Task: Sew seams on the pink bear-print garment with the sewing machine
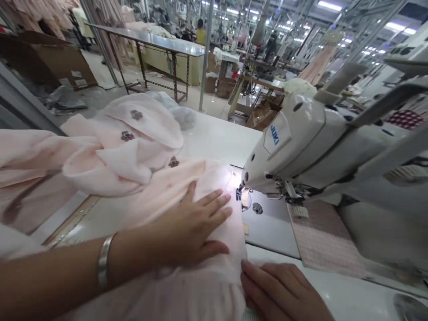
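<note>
My left hand (190, 227) lies open, flat on the pink fabric (187, 187); my right hand (284, 290) pinches its edge. I should keep that edge straight toward the presser foot (239, 194).

Bright, even light from ceiling strip lamps (329, 5) far right, blown out to white. A small lamp under the sewing machine head (287, 147) throws a hot glare patch on the pink fabric (214, 178) and the white counter (217, 138); shadows are soft. Wide-angle lens bends the edges, far background is soft, and the near right corner is smeared.
</note>
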The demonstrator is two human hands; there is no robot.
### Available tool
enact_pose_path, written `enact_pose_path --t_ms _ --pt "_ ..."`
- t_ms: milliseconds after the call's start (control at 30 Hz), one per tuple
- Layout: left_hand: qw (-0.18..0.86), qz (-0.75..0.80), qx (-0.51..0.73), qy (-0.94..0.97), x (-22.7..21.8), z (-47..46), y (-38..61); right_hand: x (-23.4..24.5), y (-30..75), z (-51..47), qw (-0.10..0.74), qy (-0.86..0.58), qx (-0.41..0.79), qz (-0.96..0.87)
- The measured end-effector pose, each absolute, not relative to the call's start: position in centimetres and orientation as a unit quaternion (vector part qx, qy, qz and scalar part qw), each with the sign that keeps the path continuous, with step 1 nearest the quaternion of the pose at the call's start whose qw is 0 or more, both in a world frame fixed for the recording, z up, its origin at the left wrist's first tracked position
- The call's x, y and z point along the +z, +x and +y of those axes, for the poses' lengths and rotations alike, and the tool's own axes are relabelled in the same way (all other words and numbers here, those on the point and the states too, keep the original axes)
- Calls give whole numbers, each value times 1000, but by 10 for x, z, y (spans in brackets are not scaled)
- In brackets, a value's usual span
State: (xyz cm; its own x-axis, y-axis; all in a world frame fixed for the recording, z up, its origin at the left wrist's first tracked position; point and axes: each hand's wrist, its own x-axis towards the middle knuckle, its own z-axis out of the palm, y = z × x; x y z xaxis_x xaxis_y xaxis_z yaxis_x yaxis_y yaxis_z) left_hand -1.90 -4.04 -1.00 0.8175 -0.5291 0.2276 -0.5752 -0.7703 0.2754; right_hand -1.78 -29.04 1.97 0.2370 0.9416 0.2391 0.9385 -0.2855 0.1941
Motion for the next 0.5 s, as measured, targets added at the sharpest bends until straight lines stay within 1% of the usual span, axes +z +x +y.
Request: enact_pose_path --t_ms 100,233,367,500 --pt "164 -326 93 926 -10 -24 17 20 5 -275 -27 788 155 595" --pt "149 -367 102 913 -11 -13 57 17 31 -266 -90 815 132 557" --pt "141 -384 120 905 -11 -7 89 7 57 -268 -64 844 90 525" --pt "115 -368 102 917 -6 -1 121 -4 72 -272 -37 837 126 532"
